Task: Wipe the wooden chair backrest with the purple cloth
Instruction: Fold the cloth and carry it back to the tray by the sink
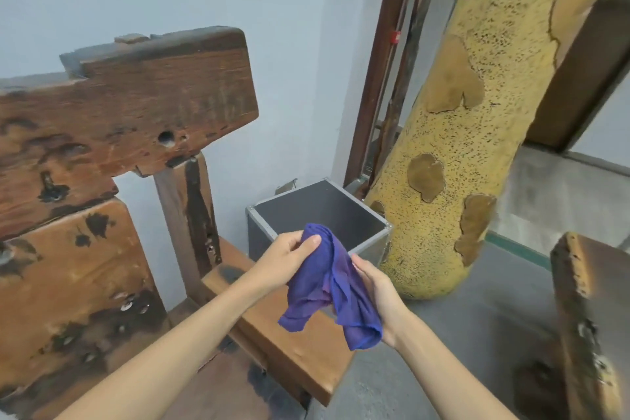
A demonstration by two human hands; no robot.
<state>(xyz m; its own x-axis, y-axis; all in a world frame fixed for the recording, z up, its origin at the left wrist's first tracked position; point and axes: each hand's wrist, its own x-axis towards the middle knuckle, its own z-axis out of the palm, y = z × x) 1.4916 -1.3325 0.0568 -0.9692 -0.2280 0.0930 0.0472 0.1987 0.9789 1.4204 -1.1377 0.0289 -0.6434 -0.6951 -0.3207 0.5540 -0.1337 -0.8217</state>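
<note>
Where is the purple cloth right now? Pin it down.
In the head view, the purple cloth hangs low at centre, held between the left hand and right hand, in front of the open grey box, right of the wooden chair backrest.

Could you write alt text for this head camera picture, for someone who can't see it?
Both hands, left hand and right hand, hold a bunched purple cloth in front of a rough wooden chair backrest, not touching it. An open grey box and a yellow log stand behind.

Both hands hold the purple cloth (332,283) bunched at 6 o'clock: left hand (284,261) pinching its top, right hand (378,293) cupping beneath; chair backrest (112,133) at 9 o'clock.
</note>
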